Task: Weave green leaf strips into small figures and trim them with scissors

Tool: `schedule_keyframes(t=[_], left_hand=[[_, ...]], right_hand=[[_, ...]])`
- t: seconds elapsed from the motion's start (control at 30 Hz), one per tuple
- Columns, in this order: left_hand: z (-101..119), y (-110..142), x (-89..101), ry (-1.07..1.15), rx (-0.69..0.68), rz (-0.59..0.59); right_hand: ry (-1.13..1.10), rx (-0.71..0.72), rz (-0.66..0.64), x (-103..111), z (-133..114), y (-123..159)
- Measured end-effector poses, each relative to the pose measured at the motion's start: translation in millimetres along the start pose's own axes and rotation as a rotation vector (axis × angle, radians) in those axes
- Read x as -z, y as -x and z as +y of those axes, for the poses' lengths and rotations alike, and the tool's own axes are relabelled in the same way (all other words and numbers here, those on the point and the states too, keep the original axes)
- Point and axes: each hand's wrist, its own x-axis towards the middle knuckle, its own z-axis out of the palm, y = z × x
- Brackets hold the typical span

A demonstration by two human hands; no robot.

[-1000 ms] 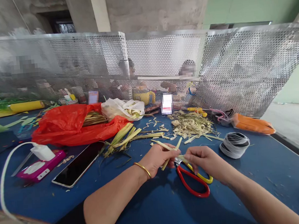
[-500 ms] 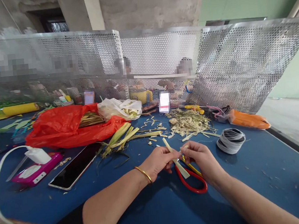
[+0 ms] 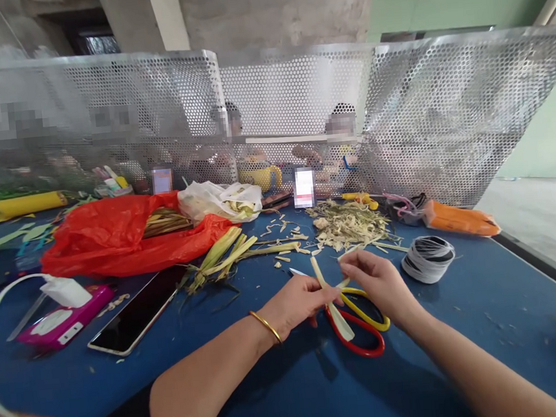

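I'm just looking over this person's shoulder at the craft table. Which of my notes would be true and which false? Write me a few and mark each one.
1. The left hand holds a pale strip. True.
2. The scissors have two blue handles. False: one handle is red, the other yellow.
3. The gold bangle is on the right wrist. False: it is on the left wrist.
4. The dark-screened phone lies beside the purple power strip. True.
5. The wound coil sits inside the red bag. False: it rests on the blue table.
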Motion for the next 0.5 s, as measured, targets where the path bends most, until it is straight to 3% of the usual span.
schedule_keyframes(t=[0.13,0.27,0.37,0.5], left_hand=[[0,1,-2.4,-0.004,0.018,-0.047],[-1,2,-7.3,-0.061,0.036,-0.034],[-4,2,-10.3,-0.116,0.022,-0.035],[-6,3,-10.9,-0.145,-0.005,-0.03]], right_hand=[[0.195,0.114,-0.123,0,-4,2],[-0.086,-0.066,-0.259,-11,-8,10],[-0.299,-0.192,-0.251,-17,-9,14],[-0.326,-0.178,-0.155,-19,-11,16]])
